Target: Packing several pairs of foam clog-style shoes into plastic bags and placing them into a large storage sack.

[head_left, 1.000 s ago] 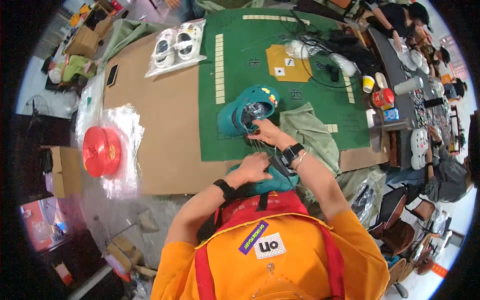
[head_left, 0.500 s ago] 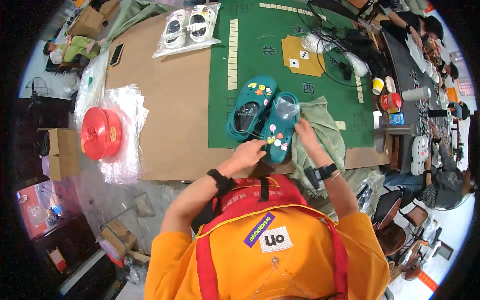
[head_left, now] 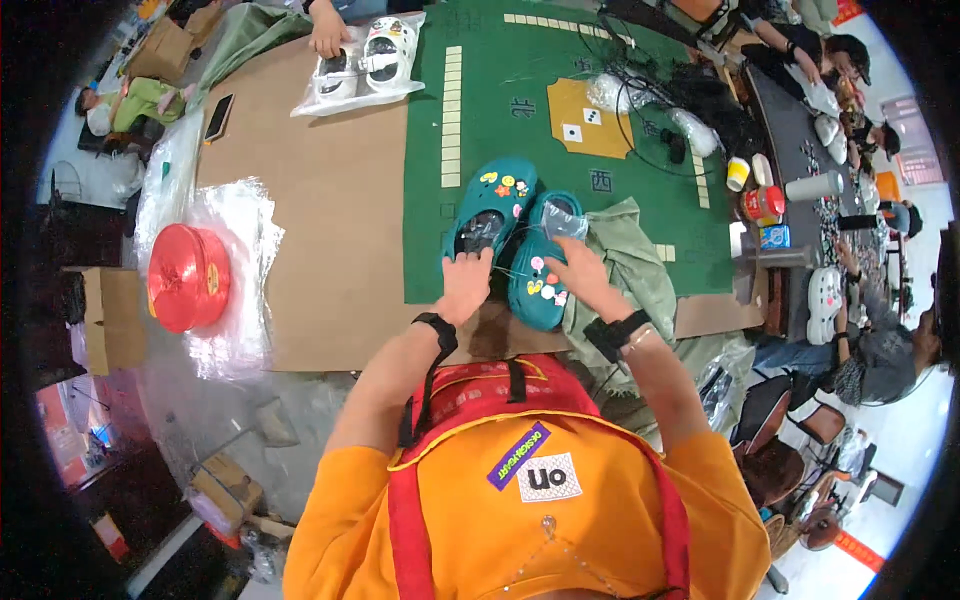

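Observation:
Two teal clogs with colourful charms lie side by side on the table in front of me. My left hand (head_left: 467, 283) grips the heel of the left clog (head_left: 508, 183), its fingers bent over the rim into the opening. My right hand (head_left: 583, 274) is at the side of the right clog (head_left: 537, 306), its fingers pressed against it near the charms. The right clog points toward me, the left one away. Clear plastic shows inside the right clog, and thin, shiny transparent strands run between the pair. A crumpled green cloth (head_left: 625, 262) lies under my right hand.
Another person's hand (head_left: 327, 30) touches white clogs (head_left: 388, 55) in a clear bag at the far left. A red roll of tape or twine (head_left: 190, 278) rests on plastic sheets at the left. A phone (head_left: 218, 117) lies near the left edge; black cables (head_left: 650, 95) tangle at the far right.
My left hand has gone from beside the right clog to the left clog's heel. My right hand has shifted lower along the right clog. Another person's hand has come onto the bagged white clogs.

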{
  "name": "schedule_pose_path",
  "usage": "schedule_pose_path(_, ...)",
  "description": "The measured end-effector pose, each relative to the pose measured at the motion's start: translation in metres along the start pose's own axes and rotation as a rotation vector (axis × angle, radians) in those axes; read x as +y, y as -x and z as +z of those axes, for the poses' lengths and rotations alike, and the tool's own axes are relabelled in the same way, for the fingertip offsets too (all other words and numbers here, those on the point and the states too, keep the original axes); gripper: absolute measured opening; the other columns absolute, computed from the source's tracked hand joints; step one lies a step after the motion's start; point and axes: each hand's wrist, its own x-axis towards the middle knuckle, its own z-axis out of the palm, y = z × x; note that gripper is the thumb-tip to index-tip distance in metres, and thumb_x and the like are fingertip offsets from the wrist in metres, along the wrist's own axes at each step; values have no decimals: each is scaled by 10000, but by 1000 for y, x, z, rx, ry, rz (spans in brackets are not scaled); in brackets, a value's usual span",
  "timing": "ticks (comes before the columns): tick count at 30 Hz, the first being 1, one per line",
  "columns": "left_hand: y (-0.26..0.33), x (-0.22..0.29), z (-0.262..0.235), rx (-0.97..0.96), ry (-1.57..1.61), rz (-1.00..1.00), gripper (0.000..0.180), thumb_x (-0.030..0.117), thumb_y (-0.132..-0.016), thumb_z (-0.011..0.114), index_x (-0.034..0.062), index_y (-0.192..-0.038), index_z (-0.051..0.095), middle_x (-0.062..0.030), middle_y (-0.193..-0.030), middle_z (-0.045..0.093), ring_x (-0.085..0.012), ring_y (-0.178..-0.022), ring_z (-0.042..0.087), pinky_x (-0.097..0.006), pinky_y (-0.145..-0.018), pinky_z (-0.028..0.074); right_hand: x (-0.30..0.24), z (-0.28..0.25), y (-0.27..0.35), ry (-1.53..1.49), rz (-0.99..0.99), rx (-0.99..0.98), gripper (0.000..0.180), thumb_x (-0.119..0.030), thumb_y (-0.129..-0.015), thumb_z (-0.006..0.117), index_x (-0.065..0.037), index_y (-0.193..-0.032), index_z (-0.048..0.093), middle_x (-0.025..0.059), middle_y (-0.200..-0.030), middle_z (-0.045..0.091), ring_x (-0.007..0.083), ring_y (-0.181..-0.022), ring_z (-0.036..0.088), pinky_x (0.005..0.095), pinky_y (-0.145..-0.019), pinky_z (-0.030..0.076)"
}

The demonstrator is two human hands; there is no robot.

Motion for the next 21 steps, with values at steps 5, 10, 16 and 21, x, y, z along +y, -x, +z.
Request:
schedule_pose_path(5, 0, -33, -63, -7, 107, 104, 212, 81, -634, 555, 78, -825, 464, -79, -781, 559, -261, -809, 523, -422, -647, 369, 0, -18, -18, 114, -318, -134, 270, -237, -727, 579, -81, -945, 548, 143, -828, 567, 309, -808, 548, 405, -671, 442)
schedule_pose_path(10, 25, -87, -89, 178, -24, 126, 193, 49, -619, 541, 85, -799, 482, -60, -739, 531, -238, -768, 509, -388, -614, 355, -40, -41, -28, 280, -789, -448, 135, -136, -680, 565, -109, -811, 555, 88, -794, 512, 281, -708, 527, 381, -608, 428)
schedule_pose_path(16, 28, -100, -97, 330, -43, 156, 205, 35, -620, 536, 96, -810, 487, -39, -724, 509, -222, -740, 496, -366, -597, 347, -100, -20, -35, 549, -1142, -442, 123, -132, -681, 524, -110, -790, 578, 48, -886, 501, 264, -843, 494, 390, -732, 397)
schedule_pose_path(21, 46, -111, -18, -49, 199, -83, 215, 78, -693, 549, 67, -882, 446, -100, -792, 562, -288, -822, 516, -430, -686, 398, -104, 7, -13, 94, -883, -334, 277, -105, -710, 540, -87, -986, 550, 106, -1058, 485, 307, -1026, 444, 404, -865, 354)
